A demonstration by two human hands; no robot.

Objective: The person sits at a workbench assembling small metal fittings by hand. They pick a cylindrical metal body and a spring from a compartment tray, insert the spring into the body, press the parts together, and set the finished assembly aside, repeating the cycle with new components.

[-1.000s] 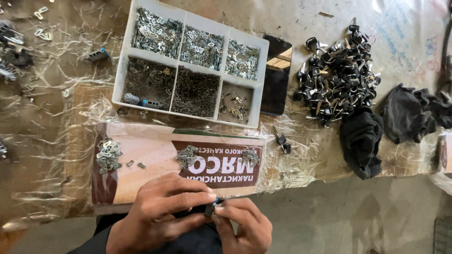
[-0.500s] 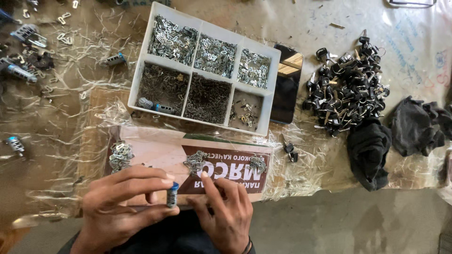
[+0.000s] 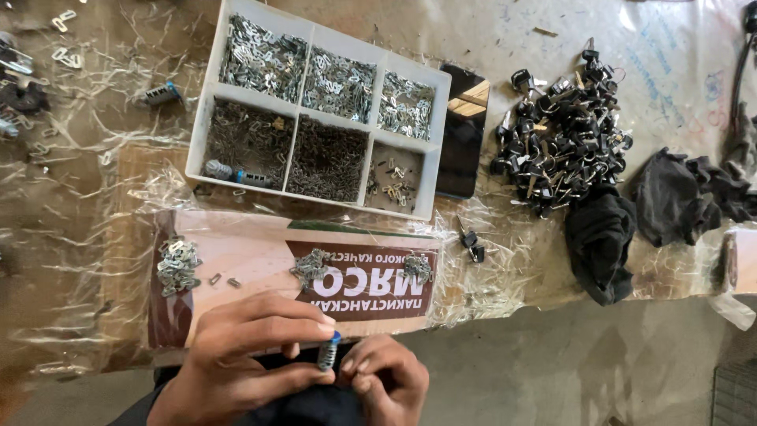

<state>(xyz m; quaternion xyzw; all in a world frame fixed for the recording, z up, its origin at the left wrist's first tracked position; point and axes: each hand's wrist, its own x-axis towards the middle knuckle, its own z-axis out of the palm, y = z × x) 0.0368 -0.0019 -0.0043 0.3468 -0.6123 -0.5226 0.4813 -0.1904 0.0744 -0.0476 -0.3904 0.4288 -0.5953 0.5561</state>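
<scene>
- The left hand (image 3: 244,359) is curled, pinching a small lock cylinder (image 3: 327,351) upright between thumb and fingertips; the cylinder is a ribbed grey metal barrel with a blue cap at its top, held just off the near edge of the desk (image 3: 552,47)
- The right hand (image 3: 386,379) is loosely curled just beside the cylinder's lower end, fingertips bunched; whether it grips some tiny part cannot be told
- By my judgement this cylinder is mid-assembly: it is in hand, not set down, and the work looks far from over, as plenty of loose parts remain
- Just ahead lies a flat printed cardboard sheet (image 3: 260,260) under crinkled clear plastic film, bearing three small heaps of thin, shiny stamped metal plates (image 3: 177,264)
- Further out, a white plastic tray (image 3: 201,130) of six compartments: bright flat plates in the far three, fine dark springs in two near ones, a few brassy bits in the last
- Two more blue-capped cylinders (image 3: 236,173) lie in the tray's near-left compartment
- To the right, a glossy black phone (image 3: 461,134), a tangled pile of black-headed keys (image 3: 560,138), and limp black cloths (image 3: 599,241)
</scene>
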